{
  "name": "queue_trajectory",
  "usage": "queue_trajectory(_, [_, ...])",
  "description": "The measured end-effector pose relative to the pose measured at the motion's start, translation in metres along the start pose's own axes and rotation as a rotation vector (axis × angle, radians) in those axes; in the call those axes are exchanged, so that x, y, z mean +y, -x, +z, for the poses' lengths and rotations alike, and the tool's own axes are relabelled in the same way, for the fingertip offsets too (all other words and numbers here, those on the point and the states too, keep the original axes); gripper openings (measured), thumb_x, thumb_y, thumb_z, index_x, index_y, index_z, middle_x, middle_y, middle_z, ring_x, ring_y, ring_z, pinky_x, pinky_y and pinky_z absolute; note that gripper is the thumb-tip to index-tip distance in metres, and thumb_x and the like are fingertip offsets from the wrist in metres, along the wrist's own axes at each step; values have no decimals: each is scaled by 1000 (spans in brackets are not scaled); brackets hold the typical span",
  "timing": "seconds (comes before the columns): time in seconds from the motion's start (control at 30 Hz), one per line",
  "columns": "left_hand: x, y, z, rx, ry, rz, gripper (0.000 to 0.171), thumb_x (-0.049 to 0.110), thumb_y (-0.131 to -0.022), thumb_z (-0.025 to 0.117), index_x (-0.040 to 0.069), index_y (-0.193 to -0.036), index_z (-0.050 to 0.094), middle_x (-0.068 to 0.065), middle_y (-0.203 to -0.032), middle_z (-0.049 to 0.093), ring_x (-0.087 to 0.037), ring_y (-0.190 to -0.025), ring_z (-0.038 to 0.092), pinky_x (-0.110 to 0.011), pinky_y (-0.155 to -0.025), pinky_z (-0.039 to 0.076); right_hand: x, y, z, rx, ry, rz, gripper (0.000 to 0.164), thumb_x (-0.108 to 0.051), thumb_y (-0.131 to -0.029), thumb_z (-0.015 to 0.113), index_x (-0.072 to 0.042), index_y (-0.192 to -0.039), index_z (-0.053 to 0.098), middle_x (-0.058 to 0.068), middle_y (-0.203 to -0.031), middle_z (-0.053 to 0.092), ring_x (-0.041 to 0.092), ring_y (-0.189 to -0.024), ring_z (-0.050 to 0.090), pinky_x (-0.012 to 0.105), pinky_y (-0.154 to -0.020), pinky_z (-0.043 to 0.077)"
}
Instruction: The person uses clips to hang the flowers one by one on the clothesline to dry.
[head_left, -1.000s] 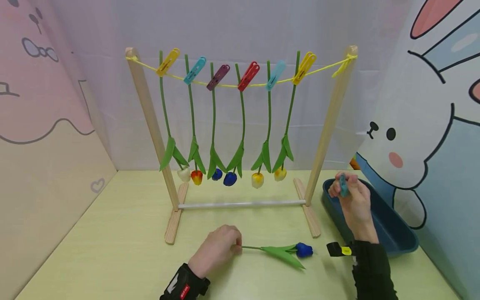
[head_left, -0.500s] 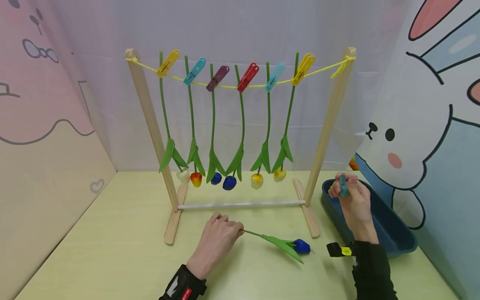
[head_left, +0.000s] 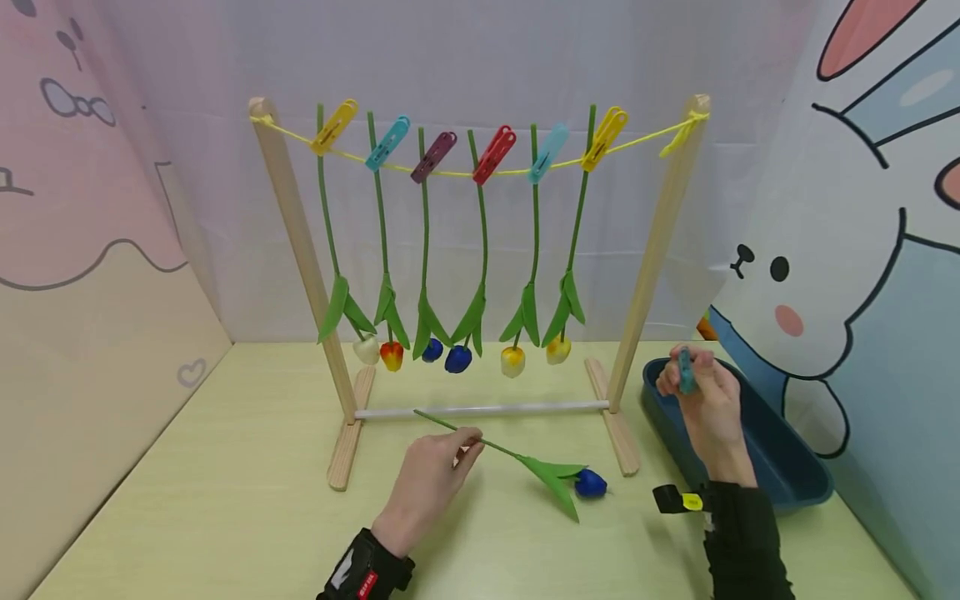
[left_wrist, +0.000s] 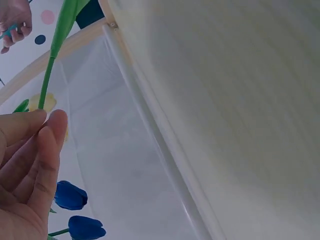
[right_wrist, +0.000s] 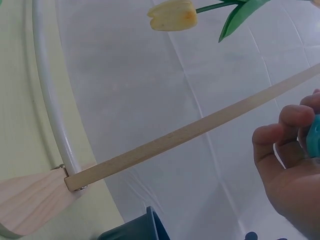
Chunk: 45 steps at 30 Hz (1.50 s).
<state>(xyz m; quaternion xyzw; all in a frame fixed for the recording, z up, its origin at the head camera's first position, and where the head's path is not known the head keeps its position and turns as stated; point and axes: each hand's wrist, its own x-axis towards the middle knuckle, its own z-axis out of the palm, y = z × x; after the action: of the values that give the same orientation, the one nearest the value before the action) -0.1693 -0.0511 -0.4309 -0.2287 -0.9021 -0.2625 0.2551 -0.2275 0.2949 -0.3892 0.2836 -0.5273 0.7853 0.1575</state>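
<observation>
My left hand (head_left: 429,483) pinches the green stem of an artificial blue tulip (head_left: 590,483) between thumb and fingertips, in front of the rack. The stem's bare end points up and left; the bloom hangs lower to the right, near the tabletop. In the left wrist view the pinched stem (left_wrist: 47,82) rises from the fingertips. My right hand (head_left: 708,408) is raised over the blue basin and holds a teal clothespin (head_left: 686,372). The right wrist view shows only part of that clothespin (right_wrist: 313,137) at its edge.
A wooden rack (head_left: 651,258) carries a yellow string (head_left: 517,172). Several tulips hang bloom-down from it by coloured clothespins, such as a red clothespin (head_left: 495,155). A white bar (head_left: 480,410) joins the rack's feet. The dark blue basin (head_left: 813,475) stands at the right.
My left hand has lifted the tulip's stem end off the table and shifted its grip along the stem. The bloom has moved slightly left and up. My right hand has stayed put.
</observation>
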Motion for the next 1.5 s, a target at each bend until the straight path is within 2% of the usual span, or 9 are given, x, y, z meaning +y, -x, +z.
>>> queue_trajectory(0.13, [3, -2, -1, 65, 242, -81, 12, 7, -87, 77, 8, -99, 75, -2, -84, 79, -9, -73, 73, -21, -67, 59, 0, -1, 1, -4, 1, 0, 36, -19, -111, 29, -3, -109, 61, 3, -76, 52, 20, -71, 44, 31, -67, 38])
queue_trajectory(0.2, [4, -2, -1, 112, 318, -94, 11, 6, -87, 77, 8, -98, 75, -2, -85, 79, -9, -74, 74, -24, -69, 60, 0, -1, 1, -5, 1, 1, 36, -19, -111, 29, -3, -109, 61, 3, -76, 52, 20, -70, 45, 31, -67, 38])
queue_trajectory(0.53, [3, -5, -3, 237, 553, -138, 10, 4, -87, 76, 7, -97, 73, -7, -89, 78, -19, -77, 76, -23, -72, 61, 0, 0, 0, -11, -11, -2, 36, -19, -111, 29, -2, -110, 61, 3, -76, 53, 20, -71, 46, 30, -67, 38])
queue_trajectory(0.77, [8, -7, -7, 274, 724, -200, 11, 0, -88, 74, 2, -90, 64, -16, -86, 77, -1, -78, 73, -25, -71, 62, -1, 1, 1, -5, -6, -2, 36, -17, -111, 29, -3, -111, 62, 3, -80, 54, 19, -74, 48, 29, -70, 42])
queue_trajectory(1.03, [16, -9, -11, 290, 778, -222, 16, 0, -88, 74, 0, -98, 61, -18, -87, 77, -1, -79, 73, -24, -75, 62, -5, 1, 4, 147, 87, 69, 33, -22, -110, 37, -13, -107, 69, -4, -103, 63, 15, -90, 50, 25, -84, 43])
queue_trajectory(1.2, [23, -17, -11, 278, 795, -226, 19, 2, -89, 74, 2, -103, 62, -17, -90, 78, -2, -79, 74, -24, -77, 61, -7, 0, 6, 205, 96, 84, 33, -22, -108, 41, -14, -103, 73, -6, -105, 65, 13, -91, 48, 25, -85, 40])
queue_trajectory(1.3, [29, -26, -11, 258, 790, -194, 22, 7, -91, 74, 4, -109, 62, -15, -94, 79, -9, -82, 75, -25, -80, 61, -8, -2, 8, 226, 135, 94, 32, -21, -107, 43, -14, -97, 73, -6, -100, 63, 14, -93, 47, 25, -87, 38])
queue_trajectory(1.4, [35, -36, -12, 242, 775, -146, 23, 11, -92, 73, 5, -112, 63, -15, -96, 78, -17, -86, 75, -27, -83, 61, -11, -5, 11, 253, 184, 108, 32, -20, -106, 45, -12, -85, 68, -5, -101, 62, 16, -106, 47, 25, -95, 37])
queue_trajectory(1.5, [40, -46, -14, 237, 760, -83, 23, 11, -93, 72, 5, -113, 64, -16, -97, 78, -19, -89, 74, -28, -84, 60, -13, -8, 13, 266, 232, 108, 29, -18, -105, 46, -8, -91, 69, -4, -109, 61, 18, -118, 44, 24, -102, 37])
